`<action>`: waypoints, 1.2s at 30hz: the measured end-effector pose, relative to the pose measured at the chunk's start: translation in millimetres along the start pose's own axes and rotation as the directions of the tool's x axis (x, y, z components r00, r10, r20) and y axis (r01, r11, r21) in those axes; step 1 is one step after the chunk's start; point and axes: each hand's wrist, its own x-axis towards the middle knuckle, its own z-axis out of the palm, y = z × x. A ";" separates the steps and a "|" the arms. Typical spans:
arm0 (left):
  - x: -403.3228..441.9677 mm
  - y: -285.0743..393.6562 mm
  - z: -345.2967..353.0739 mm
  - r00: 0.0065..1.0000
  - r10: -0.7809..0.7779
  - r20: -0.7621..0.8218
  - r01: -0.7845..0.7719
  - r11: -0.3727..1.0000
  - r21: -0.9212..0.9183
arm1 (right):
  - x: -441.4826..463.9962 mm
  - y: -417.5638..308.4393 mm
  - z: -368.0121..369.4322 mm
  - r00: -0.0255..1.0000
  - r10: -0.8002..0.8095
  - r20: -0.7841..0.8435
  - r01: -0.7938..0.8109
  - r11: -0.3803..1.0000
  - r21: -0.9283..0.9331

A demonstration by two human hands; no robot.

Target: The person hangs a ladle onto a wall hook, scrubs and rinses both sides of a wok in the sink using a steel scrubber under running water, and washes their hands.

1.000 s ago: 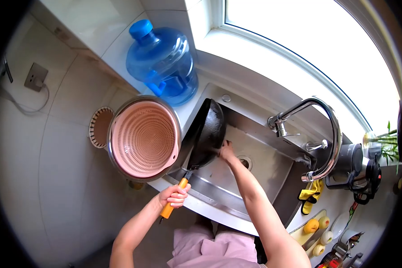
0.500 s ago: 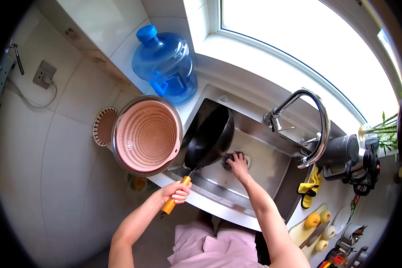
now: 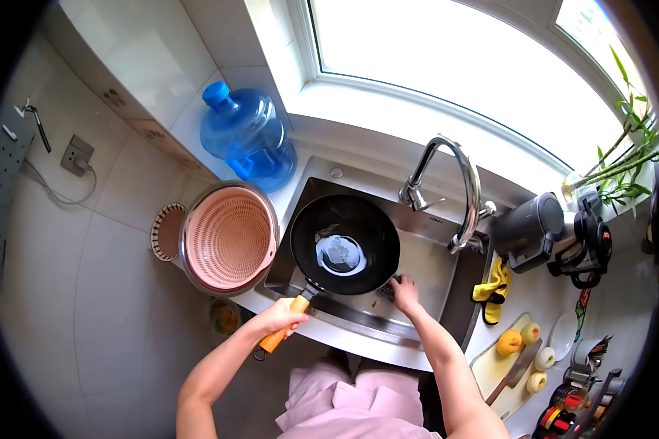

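My left hand [image 3: 284, 317] is wrapped around the orange handle [image 3: 275, 339] of a black frying pan [image 3: 344, 212]. The pan is over the left part of the steel sink [image 3: 436, 285], its inside facing up, with a bright wet patch or reflection on its bottom. At the pan's right rim is my right hand [image 3: 405, 294], fingers curled on a small dark scrubber [image 3: 396, 279], mostly hidden by the fingers and the rim. Dark mesh [image 3: 385, 291] shows beside these fingers, low in the sink near the drain; whether it belongs to the scrubber I cannot tell.
A pink colander [image 3: 227, 238] in a metal bowl and a blue water jug [image 3: 249, 139] stand left of the sink. The chrome faucet [image 3: 470, 190] arches over its right side. Further right are yellow-black gloves [image 3: 495, 289], a dark kettle [image 3: 527, 230] and a cutting board [image 3: 483, 366] with fruit and a knife.
The pan has gone from tilted on its side to facing up. My right hand has left the drain area for the pan's rim. The camera view has shifted.
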 end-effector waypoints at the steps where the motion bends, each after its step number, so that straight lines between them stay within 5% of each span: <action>1: -0.7 0.4 2.4 0.998 0.016 -0.054 -0.011 0.997 0.079 | -7.3 4.1 -4.8 0.998 0.057 0.009 -0.057 0.998 0.041; 2: -1.3 -0.8 4.8 0.998 0.021 -0.055 -0.016 0.996 0.086 | -13.1 8.5 -6.4 0.998 0.058 0.001 -0.058 0.997 0.043; 4: -5.9 4.7 14.0 0.947 0.176 -0.271 -0.047 0.905 0.423 | -24.5 19.3 -8.8 0.989 0.147 -0.025 -0.143 0.983 0.113; 5: -9.8 9.1 13.9 0.919 0.110 -0.379 0.113 0.846 0.522 | -27.5 23.7 -8.2 0.984 0.177 -0.023 -0.171 0.973 0.157; 6: -8.8 4.1 10.1 0.919 0.109 -0.378 0.116 0.844 0.525 | -30.6 25.7 -10.7 0.983 0.180 -0.023 -0.174 0.972 0.161; 8: -3.9 -10.2 -1.1 0.819 0.393 -0.418 0.086 0.635 0.767 | -35.2 29.2 -16.3 0.976 0.215 -0.047 -0.205 0.965 0.161; 12: -2.7 -11.7 1.6 0.658 0.532 -0.533 0.202 0.557 0.805 | -35.5 37.2 -12.7 0.966 0.224 -0.129 -0.199 0.962 0.187; 17: 29.6 -25.0 26.0 0.528 0.461 -0.713 0.220 0.737 0.640 | -42.4 27.8 -13.5 0.991 -0.134 -0.011 0.135 0.984 0.118; 23: 52.1 -37.4 30.3 0.434 0.474 -0.766 0.207 0.775 0.597 | -28.8 6.0 15.8 0.780 -0.591 0.206 0.613 0.787 -0.064; 28: 57.6 -48.8 16.3 0.413 0.540 -0.733 0.230 0.717 0.658 | 7.0 -1.9 19.4 0.894 -0.435 0.105 0.446 0.884 -0.141; 30: 57.5 -48.1 17.4 0.499 0.515 -0.697 0.321 0.637 0.701 | 23.7 -2.2 15.6 0.977 -0.140 -0.162 0.148 0.988 0.039; 36: 58.1 -44.9 14.1 0.533 0.507 -0.677 0.287 0.645 0.708 | 112.4 12.6 -18.1 0.919 -0.170 -0.356 0.151 0.985 -0.081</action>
